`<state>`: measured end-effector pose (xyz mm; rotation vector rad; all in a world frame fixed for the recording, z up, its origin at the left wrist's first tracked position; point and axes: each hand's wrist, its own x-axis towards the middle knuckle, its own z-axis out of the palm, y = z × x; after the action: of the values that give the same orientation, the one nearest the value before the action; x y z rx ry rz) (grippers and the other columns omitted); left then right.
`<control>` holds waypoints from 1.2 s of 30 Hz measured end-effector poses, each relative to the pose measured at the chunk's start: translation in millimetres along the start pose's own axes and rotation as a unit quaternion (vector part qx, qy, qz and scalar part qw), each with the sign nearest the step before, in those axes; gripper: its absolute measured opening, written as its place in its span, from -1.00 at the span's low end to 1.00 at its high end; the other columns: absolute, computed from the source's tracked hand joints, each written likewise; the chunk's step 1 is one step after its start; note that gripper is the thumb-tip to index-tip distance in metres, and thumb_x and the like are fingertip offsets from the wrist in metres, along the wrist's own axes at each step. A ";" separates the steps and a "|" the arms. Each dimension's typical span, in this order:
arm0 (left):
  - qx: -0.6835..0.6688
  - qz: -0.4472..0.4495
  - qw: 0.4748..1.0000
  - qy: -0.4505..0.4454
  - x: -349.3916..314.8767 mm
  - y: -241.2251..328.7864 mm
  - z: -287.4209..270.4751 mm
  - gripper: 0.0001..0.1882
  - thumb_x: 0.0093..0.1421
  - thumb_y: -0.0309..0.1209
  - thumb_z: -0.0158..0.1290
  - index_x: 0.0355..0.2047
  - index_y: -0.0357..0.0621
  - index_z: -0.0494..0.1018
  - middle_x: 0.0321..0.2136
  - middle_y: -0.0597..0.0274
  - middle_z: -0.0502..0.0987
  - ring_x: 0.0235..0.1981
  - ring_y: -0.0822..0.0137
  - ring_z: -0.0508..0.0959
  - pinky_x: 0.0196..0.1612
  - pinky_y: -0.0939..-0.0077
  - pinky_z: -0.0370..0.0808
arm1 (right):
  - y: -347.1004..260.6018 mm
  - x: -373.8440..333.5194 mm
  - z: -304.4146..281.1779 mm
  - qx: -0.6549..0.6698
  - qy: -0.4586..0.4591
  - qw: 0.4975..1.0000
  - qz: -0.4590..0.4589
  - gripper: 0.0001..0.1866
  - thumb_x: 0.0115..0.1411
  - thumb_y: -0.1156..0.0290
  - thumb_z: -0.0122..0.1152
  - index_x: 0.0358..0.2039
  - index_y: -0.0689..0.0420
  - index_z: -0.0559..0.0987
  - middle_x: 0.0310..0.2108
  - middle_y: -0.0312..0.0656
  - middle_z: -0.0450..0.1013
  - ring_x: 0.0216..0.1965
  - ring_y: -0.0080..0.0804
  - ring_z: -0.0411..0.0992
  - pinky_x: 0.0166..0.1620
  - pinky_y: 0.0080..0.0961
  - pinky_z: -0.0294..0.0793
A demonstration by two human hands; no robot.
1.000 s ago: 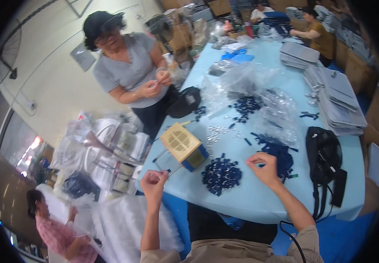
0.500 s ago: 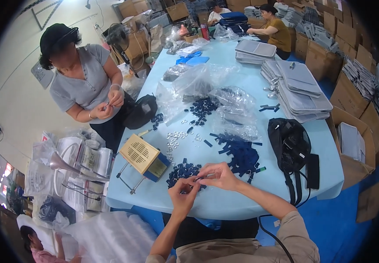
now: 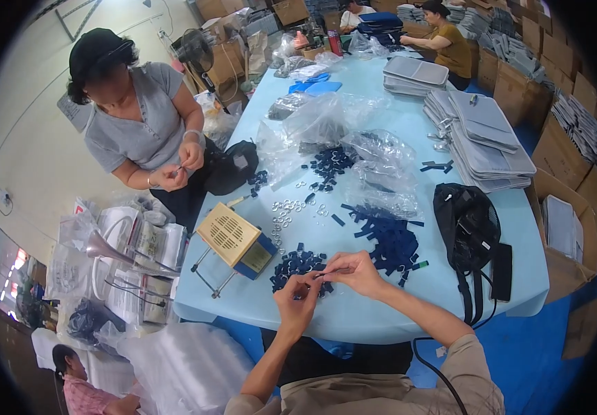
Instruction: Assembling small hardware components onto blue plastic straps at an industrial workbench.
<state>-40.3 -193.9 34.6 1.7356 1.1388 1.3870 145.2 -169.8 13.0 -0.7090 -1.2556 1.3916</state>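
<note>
My left hand point(image 3: 296, 302) and my right hand point(image 3: 355, 274) meet at the table's near side, fingertips pinched together. Between them is a small dark strip point(image 3: 321, 274), mostly hidden by the fingers. Just behind my left hand lies a pile of small navy webbing loops point(image 3: 294, 263), some with silver rings. To the right of my right hand spreads a heap of flat navy webbing strips point(image 3: 394, 243). Loose silver metal rings point(image 3: 283, 220) are scattered farther back. Another pile of small navy pieces point(image 3: 330, 166) sits beyond them.
On the light blue table point(image 3: 340, 315), a beige-and-blue box device point(image 3: 235, 238) stands left, and a black mesh bag point(image 3: 465, 225) lies right. Clear plastic bags point(image 3: 374, 162) and stacked grey panels point(image 3: 488, 149) are behind. A co-worker point(image 3: 139, 117) handles something small at the left side.
The whole view has shifted a little, so the table appears farther right. My hands stay pinched together near the pile of loops. At the lower left, a seated person has turned and leaned.
</note>
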 end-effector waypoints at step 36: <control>0.508 0.109 0.842 -0.141 183.5 -112.8 49.2 -0.90 0.12 -0.58 -0.02 -0.40 -0.25 0.51 -0.30 -0.16 0.51 -0.23 -0.16 0.56 -0.21 0.03 0.54 | -13.7 12.9 -73.3 -0.598 0.152 0.773 -0.148 -0.93 -0.01 0.62 0.27 -0.44 0.24 0.62 -0.35 -0.13 0.45 -0.05 -0.17 0.36 -0.02 -0.30 0.43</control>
<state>-6.5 21.8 1.1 2.7466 1.6905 0.5417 213.6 -137.7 9.3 -1.4207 -1.8183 0.0284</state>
